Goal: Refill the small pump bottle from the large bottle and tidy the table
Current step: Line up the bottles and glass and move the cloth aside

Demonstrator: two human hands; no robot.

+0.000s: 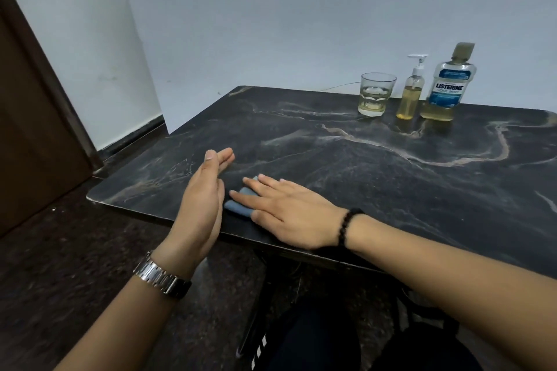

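Black marble-patterned counter (376, 159) with pale tan veins, set against a plain grey-white wall (271, 9); dark brown door (33, 117) at far left.

Back right of the counter, three items in a row, near one another but apart:
- Clear faceted drinking glass (377, 94), upright, a shallow layer of pale yellow liquid in the bottom.
- Small clear pump bottle (412, 90) with white pump head, upright, yellow liquid up to about two thirds.
- Large clear bottle (449, 84) with blue Listerine label and cap on, upright, yellow liquid only in the lowest part.

Near front edge of the counter, well apart from the bottles:
- Small grey-blue folded cloth (238, 208), lying flat, mostly covered.
- Right hand (286, 211), palm down, fingers spread flat, pressing on the cloth; black bead bracelet (346, 227) at the wrist.
- Left hand (202, 205), open, standing on edge with fingers straight and together, just beside the cloth, grasping nothing; silver metal watch (159, 277) at the wrist.

Below the counter edge: dark speckled floor (75, 265).
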